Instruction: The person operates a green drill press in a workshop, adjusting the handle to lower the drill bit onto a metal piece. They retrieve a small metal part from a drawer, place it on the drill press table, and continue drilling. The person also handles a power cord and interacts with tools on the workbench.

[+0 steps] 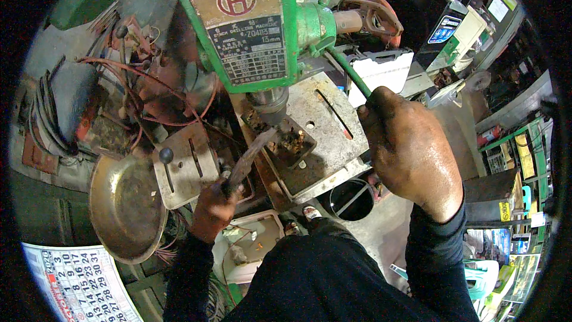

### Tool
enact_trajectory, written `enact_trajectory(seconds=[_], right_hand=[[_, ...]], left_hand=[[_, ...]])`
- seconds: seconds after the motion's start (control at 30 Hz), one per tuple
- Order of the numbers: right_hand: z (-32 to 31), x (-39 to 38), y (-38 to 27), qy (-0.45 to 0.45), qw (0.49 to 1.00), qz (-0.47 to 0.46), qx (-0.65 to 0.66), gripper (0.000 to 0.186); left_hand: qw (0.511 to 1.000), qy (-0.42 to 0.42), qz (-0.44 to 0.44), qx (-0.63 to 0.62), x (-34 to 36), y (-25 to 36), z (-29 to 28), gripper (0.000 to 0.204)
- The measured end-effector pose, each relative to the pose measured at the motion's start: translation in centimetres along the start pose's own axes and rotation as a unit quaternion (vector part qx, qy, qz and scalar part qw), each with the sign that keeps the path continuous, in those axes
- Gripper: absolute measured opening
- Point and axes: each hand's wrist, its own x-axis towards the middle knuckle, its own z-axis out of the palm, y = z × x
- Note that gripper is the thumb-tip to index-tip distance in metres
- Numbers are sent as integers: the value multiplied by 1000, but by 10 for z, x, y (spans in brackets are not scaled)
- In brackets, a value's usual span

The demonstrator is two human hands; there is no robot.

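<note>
A green bench drill press (290, 24) stands in front of me, its chuck (267, 100) pointing down over the slotted metal table (333, 143). My right hand (411, 143) is wrapped round the green feed lever (351, 74) at the right. Closed round the near end of a flat, dark, elongated workpiece (249, 158) is my left hand (215, 210). The workpiece's far end reaches under the chuck, over a dark block (292, 143) littered with shavings. Whether a drill bit touches the workpiece I cannot tell.
A second slotted plate (187, 164) and a round brass-coloured pan (128, 209) lie to the left, among red cables (161, 83). Below the table are a black bucket (351, 200) and a pale tray (253, 241). A calendar (77, 286) shows at lower left.
</note>
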Motion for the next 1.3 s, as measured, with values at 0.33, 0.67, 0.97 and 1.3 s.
enact_trajectory(seconds=[0.33,0.67,0.97,1.3], right_hand=[[2,0,4,11,1000,-25,-16,23],[3,1,3,10,1000,-18,-12,24],[14,0,6,29,999,-29,29,24],[18,0,10,28,998,-33,40,25]], left_hand=[[948,-152,-242,-140,23,-12,-19,31],[946,-134,-226,-191,15,-14,-13,31],[971,-117,-169,-119,21,-5,-19,29],[958,-130,-217,-135,19,-7,-16,30]])
